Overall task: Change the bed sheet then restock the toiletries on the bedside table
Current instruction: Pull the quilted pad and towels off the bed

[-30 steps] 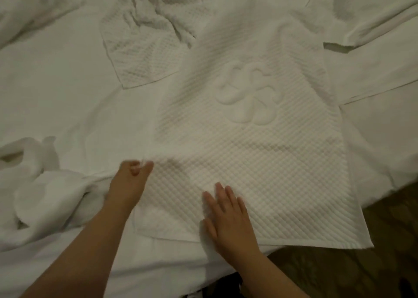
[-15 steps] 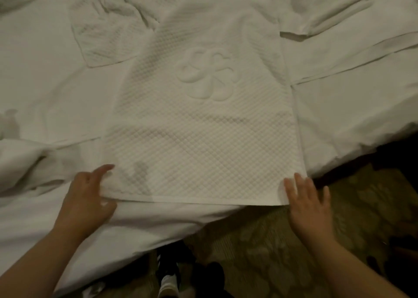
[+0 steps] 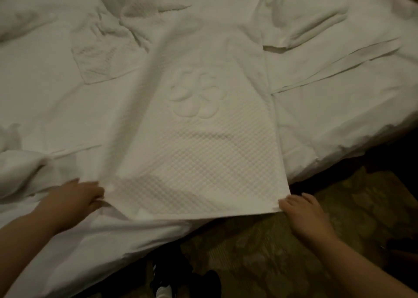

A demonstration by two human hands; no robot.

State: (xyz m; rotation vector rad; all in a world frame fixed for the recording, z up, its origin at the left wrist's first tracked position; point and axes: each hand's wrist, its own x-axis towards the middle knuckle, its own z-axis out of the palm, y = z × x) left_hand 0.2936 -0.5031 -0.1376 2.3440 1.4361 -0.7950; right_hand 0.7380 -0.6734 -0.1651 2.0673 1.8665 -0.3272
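Observation:
A white waffle-textured mat (image 3: 203, 157) with an embossed flower emblem lies spread over the white bed sheet (image 3: 52, 107), its near edge hanging past the bed's corner. My left hand (image 3: 77, 198) grips the mat's near left corner, fingers curled around the cloth. My right hand (image 3: 300, 211) pinches the near right corner, which is lifted off the bed over the floor. The mat is pulled taut between both hands.
A second waffle towel (image 3: 108, 56) lies crumpled at the upper left. Folded white linen (image 3: 316, 19) sits at the upper right. Bunched sheet (image 3: 18, 169) piles up at the left. Patterned carpet (image 3: 282, 252) and dark shoes (image 3: 172, 277) show below the bed's corner.
Both hands went from resting flat on the mat to its near corners and took hold. The mat slid toward me and its near edge lifted off the bed.

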